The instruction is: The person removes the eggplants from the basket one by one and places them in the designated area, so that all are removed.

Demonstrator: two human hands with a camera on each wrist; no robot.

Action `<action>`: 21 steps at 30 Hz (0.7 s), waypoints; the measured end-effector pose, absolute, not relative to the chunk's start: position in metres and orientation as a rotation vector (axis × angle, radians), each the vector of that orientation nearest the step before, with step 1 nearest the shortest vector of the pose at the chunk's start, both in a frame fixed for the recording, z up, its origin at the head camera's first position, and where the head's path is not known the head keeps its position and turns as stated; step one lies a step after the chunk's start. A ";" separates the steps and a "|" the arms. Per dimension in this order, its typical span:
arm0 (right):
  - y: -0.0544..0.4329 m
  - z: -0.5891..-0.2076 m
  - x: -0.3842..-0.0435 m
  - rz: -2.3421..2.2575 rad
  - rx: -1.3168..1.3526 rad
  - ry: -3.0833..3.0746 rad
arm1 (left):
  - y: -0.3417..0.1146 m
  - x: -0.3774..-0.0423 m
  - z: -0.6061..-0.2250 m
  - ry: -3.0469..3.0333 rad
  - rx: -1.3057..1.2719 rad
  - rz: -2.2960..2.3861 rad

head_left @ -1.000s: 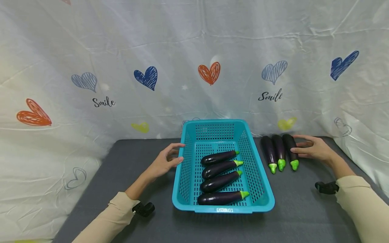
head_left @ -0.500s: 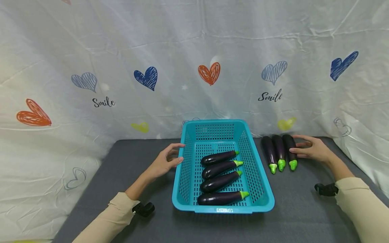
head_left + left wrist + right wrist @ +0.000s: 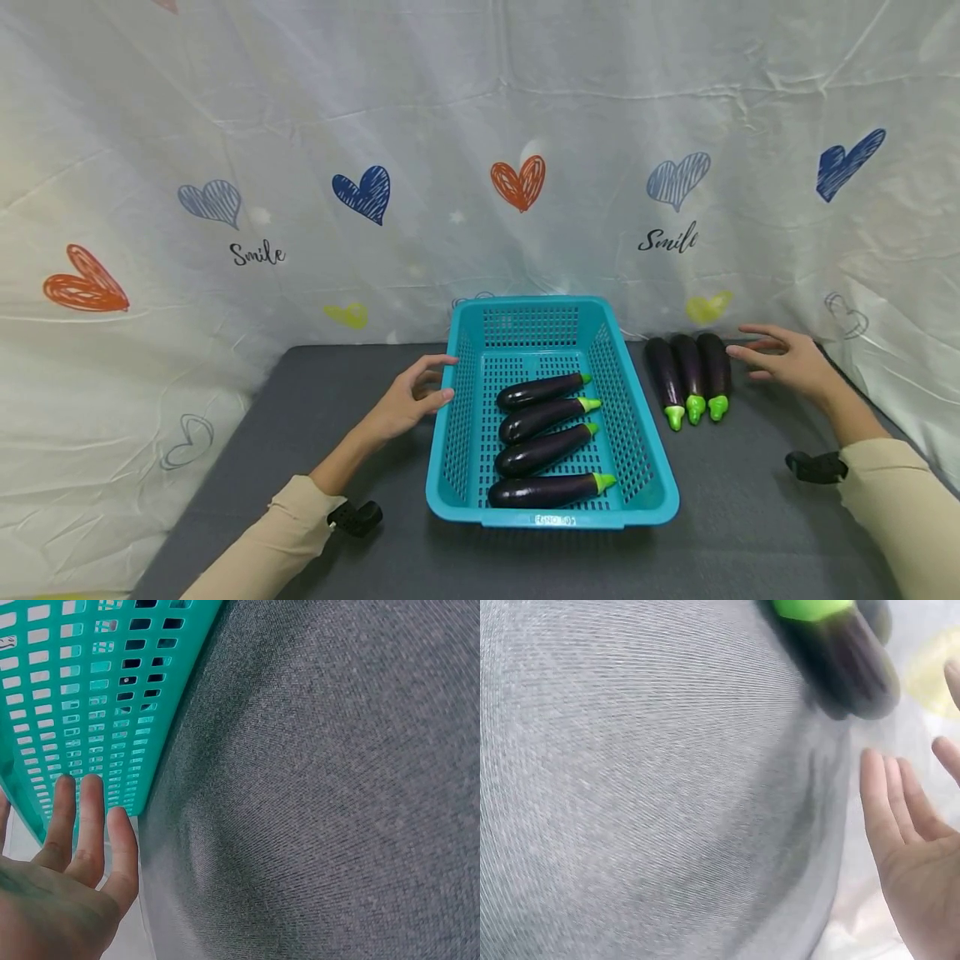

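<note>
A turquoise plastic basket (image 3: 645, 450) stands mid-table with several dark eggplants (image 3: 542, 450) lying in it, their green stem ends to the right. At its left side is my left hand (image 3: 399, 402), thumb and forefinger at the rim. The left wrist view shows the other fingers (image 3: 91, 817) fairly straight along the slotted wall. Right of the basket, three eggplants (image 3: 690, 375) lie side by side, stems toward me. My right hand (image 3: 787, 362) is just right of the rightmost one, holding nothing. In the right wrist view its fingers (image 3: 877, 787) extend, apart from the eggplants.
A dark grey cloth covers the table (image 3: 360, 558). Its far edge meets a white curtain (image 3: 435, 108) printed with hearts and words. Each wrist carries a black strap-on device, one on the left wrist (image 3: 355, 517) and one on the right wrist (image 3: 816, 467).
The rightmost eggplant has shifted slightly left against its neighbour. My right hand has let go of it and moved away to the right. My left hand stays at the basket.
</note>
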State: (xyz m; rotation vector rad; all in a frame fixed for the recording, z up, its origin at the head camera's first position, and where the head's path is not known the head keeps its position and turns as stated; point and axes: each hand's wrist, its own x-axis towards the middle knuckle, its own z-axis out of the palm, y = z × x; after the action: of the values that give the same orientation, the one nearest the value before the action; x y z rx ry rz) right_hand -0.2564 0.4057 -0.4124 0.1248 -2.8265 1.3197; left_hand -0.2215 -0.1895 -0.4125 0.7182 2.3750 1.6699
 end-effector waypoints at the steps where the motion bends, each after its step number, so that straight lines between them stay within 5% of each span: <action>1: 0.406 -0.411 -0.256 1.307 0.125 -2.803 | -0.189 -0.221 -0.412 2.376 0.718 1.669; 21: 0.355 -0.375 -0.257 1.644 0.356 -2.459 | -0.190 -0.222 -0.412 2.380 0.738 1.676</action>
State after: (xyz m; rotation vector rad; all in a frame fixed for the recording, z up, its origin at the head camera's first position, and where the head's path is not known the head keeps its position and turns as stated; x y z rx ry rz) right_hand -0.2570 0.3553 -0.3749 0.3555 -2.4587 1.6443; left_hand -0.2215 -0.1896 -0.4123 0.7380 2.3797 1.6761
